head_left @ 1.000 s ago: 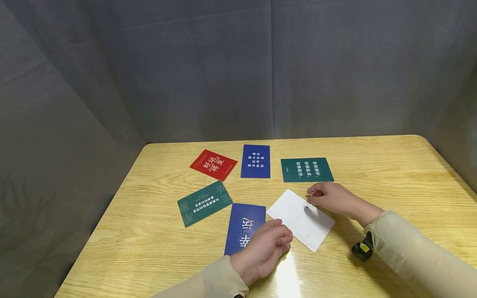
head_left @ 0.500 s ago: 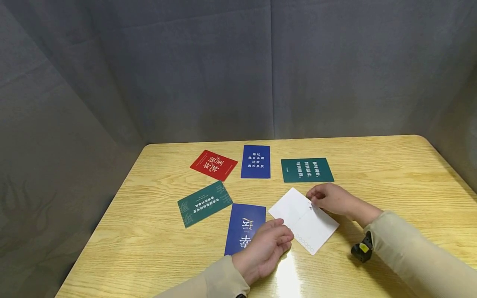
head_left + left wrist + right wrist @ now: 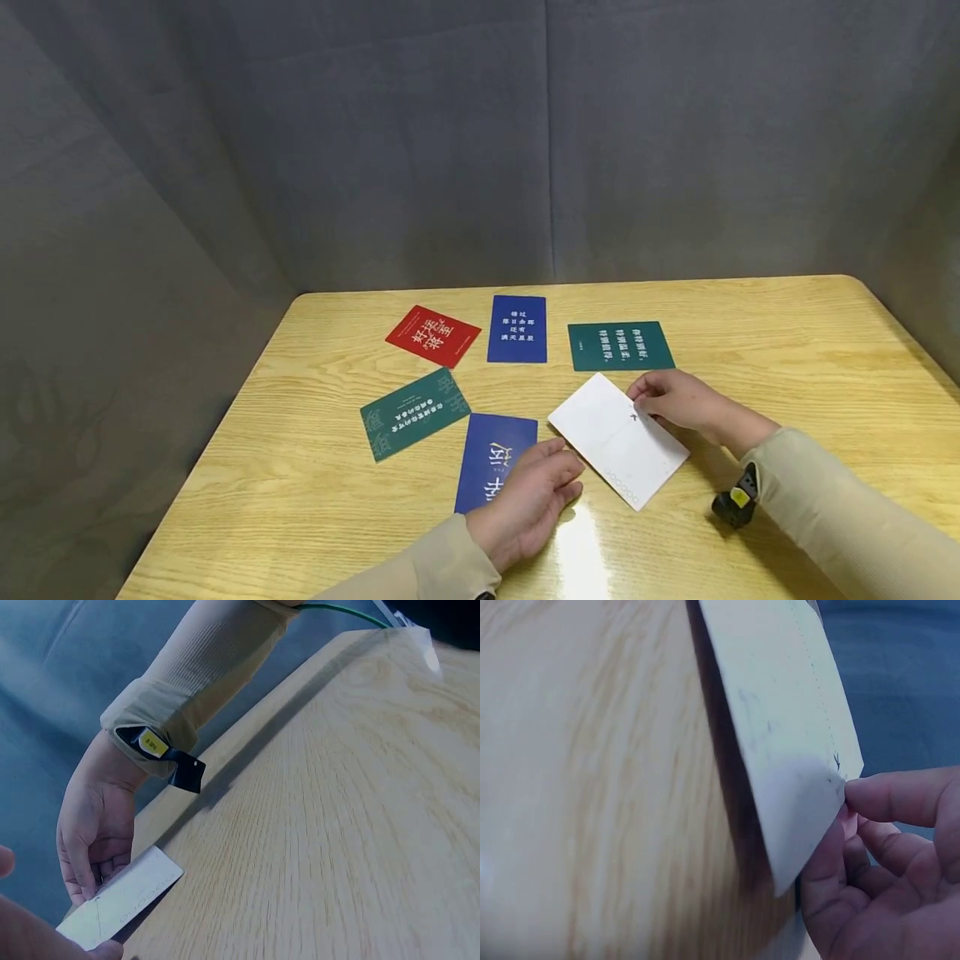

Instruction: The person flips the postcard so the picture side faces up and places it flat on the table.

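Note:
My right hand (image 3: 678,407) pinches the far right edge of a white postcard (image 3: 617,446) between thumb and fingers. In the right wrist view the thumb lies on top of the postcard (image 3: 787,727), which is tilted with a dark shadow under its edge. A row of small circles and a dark mark show on its white face. My left hand (image 3: 532,500) is beside the postcard's near left edge, fingers loosely bent with nothing held in them. It overlaps the lower part of a blue card with white characters (image 3: 498,446).
Several printed cards lie on the wooden table (image 3: 300,508): a red card (image 3: 433,335), another blue card (image 3: 517,329), a green card (image 3: 622,346) behind the right hand and a green card (image 3: 415,414) at left. A grey curtain (image 3: 420,150) stands behind the table.
The postcard has shifted slightly to the right and away, lifted at the edge by the right hand, which has moved a little the same way. The left hand has hardly moved.

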The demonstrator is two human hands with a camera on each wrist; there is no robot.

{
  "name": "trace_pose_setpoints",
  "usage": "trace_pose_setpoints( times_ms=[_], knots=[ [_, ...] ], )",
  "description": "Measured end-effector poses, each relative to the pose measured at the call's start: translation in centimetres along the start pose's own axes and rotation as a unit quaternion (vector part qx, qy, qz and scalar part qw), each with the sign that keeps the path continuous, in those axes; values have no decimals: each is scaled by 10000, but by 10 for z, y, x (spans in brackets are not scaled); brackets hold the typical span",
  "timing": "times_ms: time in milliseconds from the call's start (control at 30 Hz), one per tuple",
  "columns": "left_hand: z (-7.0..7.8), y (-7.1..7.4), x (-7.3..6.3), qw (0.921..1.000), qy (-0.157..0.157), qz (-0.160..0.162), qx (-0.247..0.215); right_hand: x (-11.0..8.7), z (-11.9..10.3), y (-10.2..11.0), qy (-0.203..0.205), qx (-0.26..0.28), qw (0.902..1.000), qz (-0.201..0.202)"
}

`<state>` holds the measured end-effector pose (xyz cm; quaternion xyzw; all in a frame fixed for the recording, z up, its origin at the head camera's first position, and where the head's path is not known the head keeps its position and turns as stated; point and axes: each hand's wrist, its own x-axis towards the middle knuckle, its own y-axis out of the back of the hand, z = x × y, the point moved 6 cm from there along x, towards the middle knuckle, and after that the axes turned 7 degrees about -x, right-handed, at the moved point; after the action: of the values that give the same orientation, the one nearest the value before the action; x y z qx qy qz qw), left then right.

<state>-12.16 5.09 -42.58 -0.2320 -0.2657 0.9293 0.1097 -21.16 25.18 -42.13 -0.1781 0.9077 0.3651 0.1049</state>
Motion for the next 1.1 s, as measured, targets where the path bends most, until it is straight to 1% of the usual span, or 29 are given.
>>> trace_pose_setpoints(
  times_ms=[167,333,500,667,833,1000,1100],
  knots=[
    [0,0,2,9997,7,-223,119,1,1,-2,-86,230,9997,-43],
    [4,2,5,9996,57,-164,207,0,2,-2,-121,381,9992,-51],
    [9,5,7,9997,75,-75,197,0,4,-1,-167,614,9979,-85],
    [11,7,9,9997,208,-87,113,0,4,-1,-141,772,9969,-90],
    [10,10,12,9994,258,-170,132,0,5,-1,-136,938,9954,-125],
    [14,14,14,9991,215,-230,271,-1,6,-1,-149,1064,9941,-136],
    [18,17,16,9991,124,-213,346,0,7,-3,-119,1247,9919,-196]
  ],
)
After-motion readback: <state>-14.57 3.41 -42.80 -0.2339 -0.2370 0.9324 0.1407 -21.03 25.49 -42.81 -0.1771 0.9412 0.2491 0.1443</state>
